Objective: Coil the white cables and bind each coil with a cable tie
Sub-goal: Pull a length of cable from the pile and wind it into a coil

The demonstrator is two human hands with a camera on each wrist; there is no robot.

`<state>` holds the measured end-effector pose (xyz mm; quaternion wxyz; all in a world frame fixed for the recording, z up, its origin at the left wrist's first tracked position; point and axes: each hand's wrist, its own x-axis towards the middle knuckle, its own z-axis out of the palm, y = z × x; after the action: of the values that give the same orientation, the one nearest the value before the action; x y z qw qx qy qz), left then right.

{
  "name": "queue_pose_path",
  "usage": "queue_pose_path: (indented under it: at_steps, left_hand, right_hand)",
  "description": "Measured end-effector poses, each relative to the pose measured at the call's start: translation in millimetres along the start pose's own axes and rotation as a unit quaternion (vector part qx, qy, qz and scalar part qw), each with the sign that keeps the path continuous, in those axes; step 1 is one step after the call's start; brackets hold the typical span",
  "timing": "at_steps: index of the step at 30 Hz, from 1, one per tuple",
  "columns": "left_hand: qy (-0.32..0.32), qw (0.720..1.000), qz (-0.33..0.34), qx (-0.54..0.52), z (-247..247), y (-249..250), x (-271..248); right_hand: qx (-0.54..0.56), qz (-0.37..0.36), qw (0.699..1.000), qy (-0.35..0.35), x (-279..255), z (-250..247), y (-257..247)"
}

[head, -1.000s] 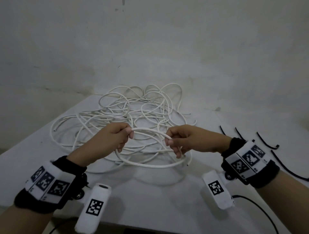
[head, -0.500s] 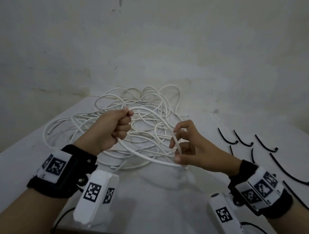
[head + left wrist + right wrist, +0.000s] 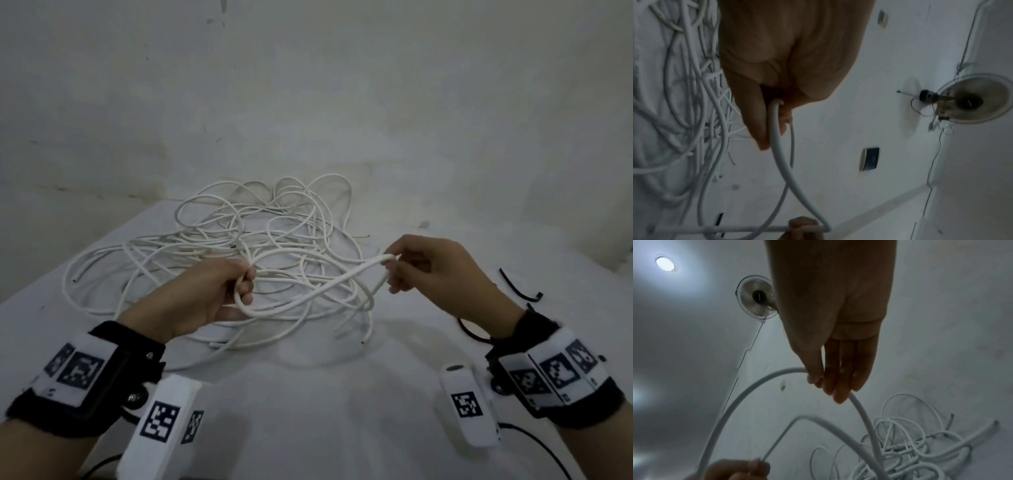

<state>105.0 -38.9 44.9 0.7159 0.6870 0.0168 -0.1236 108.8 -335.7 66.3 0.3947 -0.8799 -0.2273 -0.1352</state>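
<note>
A loose tangle of white cables (image 3: 260,246) lies on the white table (image 3: 308,394). My left hand (image 3: 245,287) is fisted round a loop of one white cable (image 3: 308,298), held just above the pile. My right hand (image 3: 392,274) pinches the same cable at its bend, to the right of the pile. The left wrist view shows the cable (image 3: 777,146) leaving my curled left fingers (image 3: 758,123). In the right wrist view the cable (image 3: 756,386) arcs away from my right fingertips (image 3: 838,391). Black cable ties (image 3: 520,291) lie at the right.
A grey wall (image 3: 308,102) rises right behind the table. Another black tie (image 3: 471,332) lies by my right wrist. A wall fan (image 3: 970,102) and a dark wall plate (image 3: 870,159) appear in the left wrist view. Bare table surface lies between my forearms.
My hands have drawn apart: the right hand moved up and to the right with the cable's bend, stretching the loop long. The left hand lowered a little and keeps its grip.
</note>
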Motion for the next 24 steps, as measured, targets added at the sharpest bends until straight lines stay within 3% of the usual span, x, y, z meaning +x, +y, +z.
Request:
queue_pose_path:
  at_steps: [3,6,12,17,20,22,24]
  left_hand:
    - [-0.001,0.998,-0.03,0.055,7,-7,-4]
    - [0.005,0.997,-0.026,0.07,13,-10,-5]
    - [-0.061,0.987,0.038,0.146,29,-17,-5]
    - [-0.105,0.966,0.069,0.224,40,-15,0]
    - [-0.013,0.964,0.113,0.239,39,-7,6]
    - [0.079,0.946,0.191,0.251,37,3,8]
    - [0.111,0.921,0.267,0.261,37,16,8]
  right_hand:
    - [0.118,0.078,0.99,0.011,1,-9,-2]
    - [0.157,0.114,0.98,0.051,2,-9,-5]
    - [0.202,0.105,0.97,0.087,8,-7,-12]
    - [0.173,0.077,0.98,0.06,16,-8,-23]
    - [0.125,0.044,0.99,0.049,17,-4,-29]
    - [0.103,0.018,0.994,0.019,16,1,-34]
    - [0.088,-0.012,0.996,-0.013,15,6,-39]
